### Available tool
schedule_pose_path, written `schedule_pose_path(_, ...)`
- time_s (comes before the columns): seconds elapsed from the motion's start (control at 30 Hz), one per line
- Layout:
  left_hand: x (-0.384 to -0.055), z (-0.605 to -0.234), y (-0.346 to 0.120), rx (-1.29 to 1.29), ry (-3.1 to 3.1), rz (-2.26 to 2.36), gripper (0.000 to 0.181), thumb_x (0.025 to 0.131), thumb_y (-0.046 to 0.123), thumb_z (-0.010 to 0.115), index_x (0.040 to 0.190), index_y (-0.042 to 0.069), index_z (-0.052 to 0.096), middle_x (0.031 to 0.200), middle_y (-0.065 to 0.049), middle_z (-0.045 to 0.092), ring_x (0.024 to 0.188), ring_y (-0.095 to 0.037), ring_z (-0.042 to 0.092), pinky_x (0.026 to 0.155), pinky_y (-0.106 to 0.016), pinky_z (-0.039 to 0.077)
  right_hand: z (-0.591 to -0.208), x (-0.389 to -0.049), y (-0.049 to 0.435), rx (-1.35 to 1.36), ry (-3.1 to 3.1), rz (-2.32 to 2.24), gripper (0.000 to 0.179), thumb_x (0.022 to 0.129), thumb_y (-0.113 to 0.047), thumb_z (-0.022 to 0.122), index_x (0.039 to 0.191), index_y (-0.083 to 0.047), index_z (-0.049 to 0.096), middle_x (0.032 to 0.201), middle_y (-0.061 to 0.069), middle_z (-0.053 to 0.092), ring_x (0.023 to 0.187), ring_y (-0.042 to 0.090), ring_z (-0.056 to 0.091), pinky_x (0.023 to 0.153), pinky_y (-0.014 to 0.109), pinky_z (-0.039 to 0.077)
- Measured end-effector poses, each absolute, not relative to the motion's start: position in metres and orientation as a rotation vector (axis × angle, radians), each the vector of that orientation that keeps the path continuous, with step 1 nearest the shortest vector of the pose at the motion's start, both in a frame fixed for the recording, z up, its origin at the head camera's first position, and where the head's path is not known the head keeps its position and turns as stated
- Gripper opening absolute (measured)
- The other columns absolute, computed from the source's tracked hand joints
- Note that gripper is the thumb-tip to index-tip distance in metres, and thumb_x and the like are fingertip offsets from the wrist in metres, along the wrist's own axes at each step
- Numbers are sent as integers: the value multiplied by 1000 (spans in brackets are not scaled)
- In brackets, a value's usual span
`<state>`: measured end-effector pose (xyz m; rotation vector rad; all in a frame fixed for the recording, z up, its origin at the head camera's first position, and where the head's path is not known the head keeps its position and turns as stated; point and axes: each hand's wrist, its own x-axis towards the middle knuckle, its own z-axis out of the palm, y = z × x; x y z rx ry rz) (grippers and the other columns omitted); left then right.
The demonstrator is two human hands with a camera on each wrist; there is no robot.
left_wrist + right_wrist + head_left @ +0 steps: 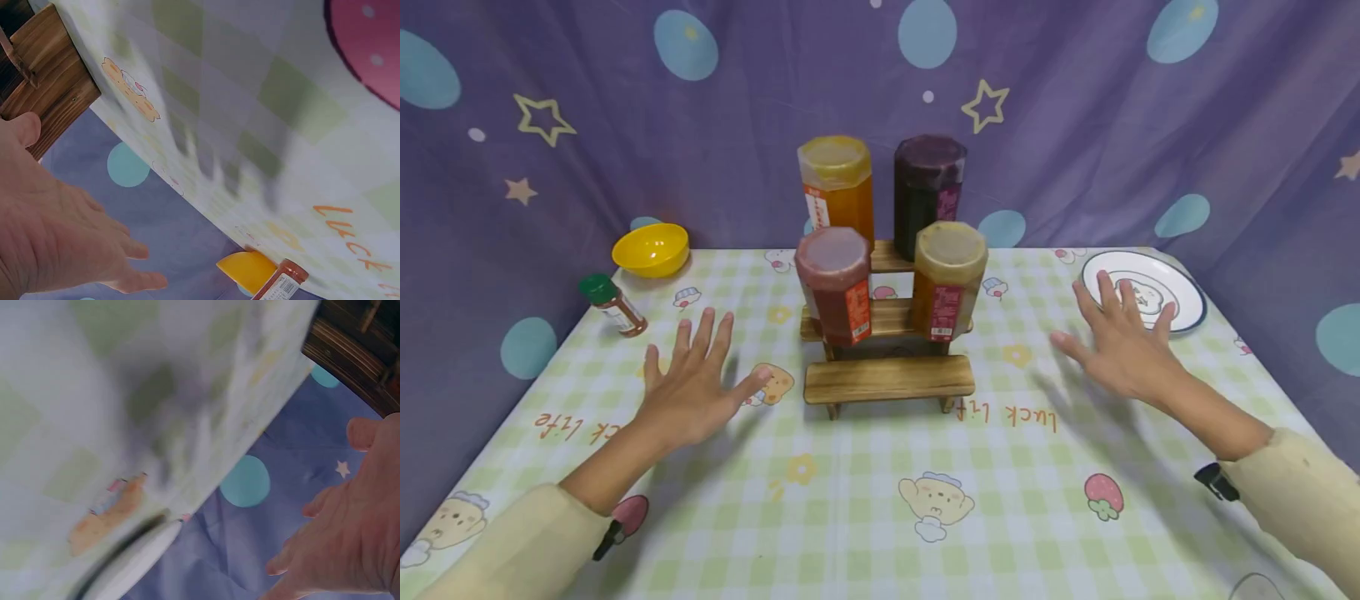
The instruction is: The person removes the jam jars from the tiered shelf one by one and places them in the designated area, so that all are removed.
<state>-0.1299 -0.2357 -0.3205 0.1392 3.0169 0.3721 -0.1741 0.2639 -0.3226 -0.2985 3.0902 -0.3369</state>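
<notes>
My left hand point(688, 387) is held over the cloth with fingers spread and nothing in them, to the left of a stepped wooden rack point(889, 379). On the other side my right hand point(1123, 350) hovers, also spread and holding nothing, just in front of a white plate point(1187, 287). Four octagonal jars stand on the rack's upper steps: a yellow-orange jar point(838, 192) and a dark purple jar point(928, 192) behind, a red jar point(835, 287) and an amber jar point(950, 283) in front. The lowest step is bare.
A yellow bowl point(652, 250) sits at the back left corner. In front of it a green-capped spice bottle point(617, 307) leans in view near the left edge. A checked tablecloth point(865, 500) covers the table, and a purple curtain point(760, 100) hangs behind.
</notes>
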Motion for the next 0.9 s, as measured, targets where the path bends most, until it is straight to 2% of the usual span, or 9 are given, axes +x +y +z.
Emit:
schedule_pose_path(0.17, -129, -320, -234, 147, 3022, 451, 94, 92, 70, 34, 153, 13, -11, 156, -13, -21, 142, -40, -18, 102, -70, -16, -306, -179, 263, -325, 3149, -382, 85, 97, -63, 32, 155, -9, 3, 156, 16, -18, 142, 43, -15, 93, 71, -26)
schedule_pose_path(0.33, -128, -321, -231, 171, 3046, 539, 93, 93, 68, 38, 155, 12, -4, 159, -16, -9, 144, -41, -6, 105, -69, -8, -283, -184, 258, -336, 3203, -449, 84, 98, -62, 31, 155, -11, -3, 157, 22, -5, 143, 44, 4, 98, 64, -28)
schedule_pose_path(0.5, -126, -322, -227, 212, 3053, 687, 90, 93, 64, 44, 154, 7, 12, 156, -22, 15, 141, -44, 15, 103, -66, 9, -265, -190, 249, -322, 3218, -537, 84, 97, -63, 30, 155, -13, -3, 158, 21, 8, 143, 42, 12, 105, 66, -18)
schedule_pose_path(0.73, -126, -322, -222, 201, 2953, 896, 88, 90, 62, 53, 153, 7, 22, 150, -23, 31, 136, -43, 29, 105, -63, 25, -252, -198, 237, -387, 3140, -707, 81, 98, -61, 32, 155, -14, -1, 159, 16, 5, 145, 39, 6, 107, 68, -6)
schedule_pose_path(0.9, -125, -324, -218, 242, 2888, 1045, 84, 90, 54, 61, 150, 5, 27, 144, -20, 42, 130, -37, 40, 100, -57, 38, -244, -205, 226, -429, 3052, -859, 81, 97, -60, 36, 155, -16, 0, 160, 12, 4, 145, 38, 6, 110, 65, 3)
